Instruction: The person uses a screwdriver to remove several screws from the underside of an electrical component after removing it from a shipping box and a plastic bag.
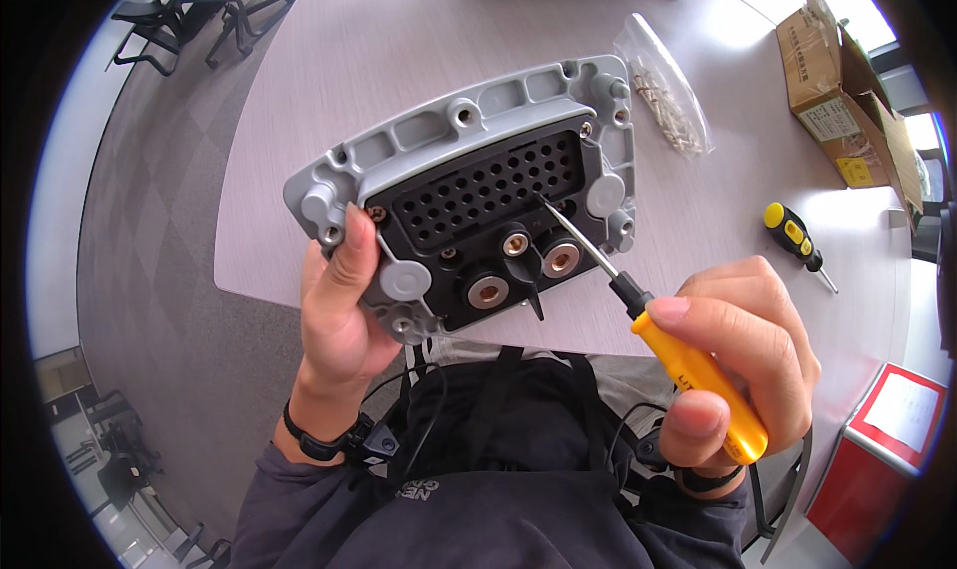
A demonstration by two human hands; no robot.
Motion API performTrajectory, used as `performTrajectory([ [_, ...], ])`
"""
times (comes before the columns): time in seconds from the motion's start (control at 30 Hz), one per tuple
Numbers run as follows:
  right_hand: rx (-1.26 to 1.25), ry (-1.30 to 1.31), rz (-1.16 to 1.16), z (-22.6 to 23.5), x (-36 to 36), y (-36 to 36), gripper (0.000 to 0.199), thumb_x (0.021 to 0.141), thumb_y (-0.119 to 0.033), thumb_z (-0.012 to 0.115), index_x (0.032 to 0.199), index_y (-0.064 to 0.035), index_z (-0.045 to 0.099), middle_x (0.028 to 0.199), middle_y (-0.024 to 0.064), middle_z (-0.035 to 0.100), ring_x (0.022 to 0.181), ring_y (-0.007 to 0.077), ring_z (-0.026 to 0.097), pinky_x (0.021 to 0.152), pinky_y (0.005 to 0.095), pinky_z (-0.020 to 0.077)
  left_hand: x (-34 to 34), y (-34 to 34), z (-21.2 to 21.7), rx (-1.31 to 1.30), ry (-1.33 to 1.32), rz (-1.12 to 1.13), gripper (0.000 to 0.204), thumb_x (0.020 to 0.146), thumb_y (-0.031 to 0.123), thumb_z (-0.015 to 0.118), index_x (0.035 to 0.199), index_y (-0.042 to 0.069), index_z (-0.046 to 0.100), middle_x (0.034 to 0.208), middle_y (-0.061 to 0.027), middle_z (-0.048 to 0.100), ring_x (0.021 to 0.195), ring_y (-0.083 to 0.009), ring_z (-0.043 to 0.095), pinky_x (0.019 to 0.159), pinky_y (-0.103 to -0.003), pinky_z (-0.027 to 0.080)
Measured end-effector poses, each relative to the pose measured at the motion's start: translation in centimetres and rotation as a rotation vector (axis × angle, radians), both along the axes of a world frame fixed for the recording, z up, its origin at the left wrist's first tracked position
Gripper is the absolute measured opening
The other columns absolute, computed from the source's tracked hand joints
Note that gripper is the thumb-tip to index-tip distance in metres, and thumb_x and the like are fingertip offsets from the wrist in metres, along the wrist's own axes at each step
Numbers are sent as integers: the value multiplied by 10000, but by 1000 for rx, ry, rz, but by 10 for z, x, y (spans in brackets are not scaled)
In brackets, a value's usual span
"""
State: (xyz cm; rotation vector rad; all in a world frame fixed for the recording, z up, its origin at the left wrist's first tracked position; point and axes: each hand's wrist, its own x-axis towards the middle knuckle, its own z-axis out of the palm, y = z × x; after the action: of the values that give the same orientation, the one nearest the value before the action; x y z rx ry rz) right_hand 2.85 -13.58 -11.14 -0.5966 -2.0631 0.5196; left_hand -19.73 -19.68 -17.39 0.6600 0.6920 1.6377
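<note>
Nearest, on the person's side of the grey metal housing, is a dark top, with a black band round the left wrist. The left hand grasps the housing's left end, thumb pressed on the face that shows the holes. The right hand, just off the housing's right end on the near side, is wrapped round the orange-yellow handle of a screwdriver, whose shaft slants back over the housing. Its tip is at the lower edge of the black block with rows of round holes, set into the housing; whether it touches cannot be told. The housing itself is in front of the person at the near edge of the table, tilted, right end farther away; whether it rests there is unclear. Right of the housing, well apart, lies a black-and-yellow screwdriver. Just beyond the housing's right end is a clear bag of small pale parts. Farther to the housing's right and beyond is an open cardboard box. Farthest, off beyond the housing's left end, stands a black chair.
</note>
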Motion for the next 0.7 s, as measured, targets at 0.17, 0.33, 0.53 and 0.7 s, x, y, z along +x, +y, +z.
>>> performTrajectory([
  [0.17,2,-16,-4,1,-1,3,569,916,-552,527,928,6,640,697,107,584,598,165,561,517,247,427,0,-2,-1,4,11,1,508,1003,317,455,1295,-99,440,1189,-202,603,1044,-249,638,885,-362,532],
  [0.33,1,-32,-33,10,-5,7,545,942,-512,498,896,13,640,673,110,601,565,163,563,510,244,417,3,1,4,4,-7,-12,495,1000,305,469,1279,-104,451,1184,-205,605,1034,-253,643,876,-359,536],
  [0.53,-145,-97,-196,27,-11,6,515,958,-438,456,817,21,643,688,102,622,532,147,578,480,227,443,-13,-2,-12,92,6,-123,511,1004,358,418,1321,-41,456,1246,-192,588,1099,-291,617,936,-421,513],
  [0.7,-446,5,-231,26,-1,14,484,951,-364,425,863,48,663,679,115,590,483,156,568,424,220,434,-11,0,-11,123,-61,-142,508,1003,345,426,1313,-57,455,1231,-201,594,1076,-287,630,917,-407,526],
])
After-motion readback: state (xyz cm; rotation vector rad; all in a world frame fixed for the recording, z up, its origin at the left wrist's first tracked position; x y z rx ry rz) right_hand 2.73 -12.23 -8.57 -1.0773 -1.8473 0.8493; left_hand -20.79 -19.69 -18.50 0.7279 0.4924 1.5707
